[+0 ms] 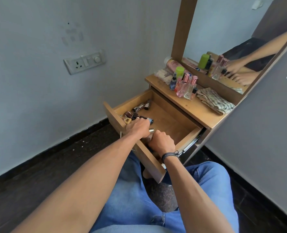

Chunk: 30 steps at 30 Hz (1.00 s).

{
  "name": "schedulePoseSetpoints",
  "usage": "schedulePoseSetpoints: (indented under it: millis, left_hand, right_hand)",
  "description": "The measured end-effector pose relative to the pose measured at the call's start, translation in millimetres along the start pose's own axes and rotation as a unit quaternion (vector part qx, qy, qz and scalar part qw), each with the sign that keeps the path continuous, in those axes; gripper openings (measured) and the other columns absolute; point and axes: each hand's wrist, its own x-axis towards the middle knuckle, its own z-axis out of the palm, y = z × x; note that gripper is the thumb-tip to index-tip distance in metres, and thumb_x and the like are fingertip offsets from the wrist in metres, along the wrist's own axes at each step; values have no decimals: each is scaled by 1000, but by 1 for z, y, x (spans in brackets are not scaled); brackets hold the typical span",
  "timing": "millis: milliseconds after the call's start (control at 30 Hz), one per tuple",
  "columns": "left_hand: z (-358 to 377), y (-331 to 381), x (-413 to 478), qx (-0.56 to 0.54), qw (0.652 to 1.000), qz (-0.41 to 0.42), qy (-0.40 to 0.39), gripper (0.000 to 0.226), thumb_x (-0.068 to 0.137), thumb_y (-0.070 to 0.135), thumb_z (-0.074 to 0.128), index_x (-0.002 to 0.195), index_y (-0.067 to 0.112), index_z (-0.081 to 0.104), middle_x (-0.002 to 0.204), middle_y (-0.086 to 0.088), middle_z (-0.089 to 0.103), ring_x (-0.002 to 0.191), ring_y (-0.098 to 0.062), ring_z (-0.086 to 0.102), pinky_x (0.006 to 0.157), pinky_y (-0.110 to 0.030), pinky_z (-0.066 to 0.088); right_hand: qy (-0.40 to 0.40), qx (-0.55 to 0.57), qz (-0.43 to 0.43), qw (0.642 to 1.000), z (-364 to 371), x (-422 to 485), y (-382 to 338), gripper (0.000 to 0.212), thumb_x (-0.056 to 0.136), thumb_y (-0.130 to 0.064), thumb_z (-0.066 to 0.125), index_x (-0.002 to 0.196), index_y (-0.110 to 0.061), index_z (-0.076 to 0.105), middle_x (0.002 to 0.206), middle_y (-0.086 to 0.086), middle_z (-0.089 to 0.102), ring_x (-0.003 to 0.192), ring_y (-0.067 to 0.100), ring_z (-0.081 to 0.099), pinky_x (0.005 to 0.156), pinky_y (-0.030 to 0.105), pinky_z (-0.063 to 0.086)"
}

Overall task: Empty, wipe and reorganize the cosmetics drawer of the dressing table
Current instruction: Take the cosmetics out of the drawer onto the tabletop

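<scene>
Tabletop (198,108) far right. Emptying drawer (187,137): left hand (137,127) gripping blue-capped bottle (150,121), right hand (162,142) curled, hold unclear. Next, lifting up there.

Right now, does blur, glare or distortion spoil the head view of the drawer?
Head view: sharp, soft even light, no glare; wide-angle lens bends and tilts the wall and mirror; the drawer has its near corner shaded and covered by the left hand and right hand; labels on the bottles too small to read.
</scene>
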Motion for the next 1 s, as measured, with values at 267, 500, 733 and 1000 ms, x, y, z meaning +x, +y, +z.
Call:
schedulePoseSetpoints:
  millis: [267, 500, 733, 1000]
  left_hand:
    - [-3, -5, -7, -102, 991, 17, 90, 28, 88, 42, 68, 98, 16, 64, 103, 0, 57, 81, -22, 61, 64, -34, 49]
    - [-8, -9, -11, -149, 982, 1, 113, 22, 87, 46, 65, 97, 27, 58, 83, 4, 66, 70, -21, 65, 54, -28, 53]
    - [-1, -13, -8, -170, 976, 22, 134, 20, 86, 46, 68, 96, 32, 58, 78, 8, 68, 64, -17, 64, 51, -29, 54]
    - [-2, -15, -8, -171, 974, 26, 144, 22, 86, 48, 68, 101, 35, 60, 74, 12, 63, 52, -2, 53, 39, -17, 32]
  right_hand:
    - [80, -3, 7, 997, -2, -12, 5, 29, 95, -41, 62, 93, -12, 66, 89, 6, 66, 77, 25, 60, 62, 33, 48]
    - [186, 256, 47, 947, -41, -21, 36, 15, 86, -35, 76, 95, -24, 71, 102, -4, 58, 89, 10, 57, 71, 20, 47]
    - [216, 536, 98, 810, -103, -13, 73, 26, 74, 2, 82, 97, -6, 73, 77, 1, 66, 67, 5, 64, 71, 22, 53]
    - [281, 547, 51, 787, -125, 7, 86, 22, 79, -11, 85, 95, -20, 74, 79, 1, 73, 77, 15, 73, 75, 24, 59]
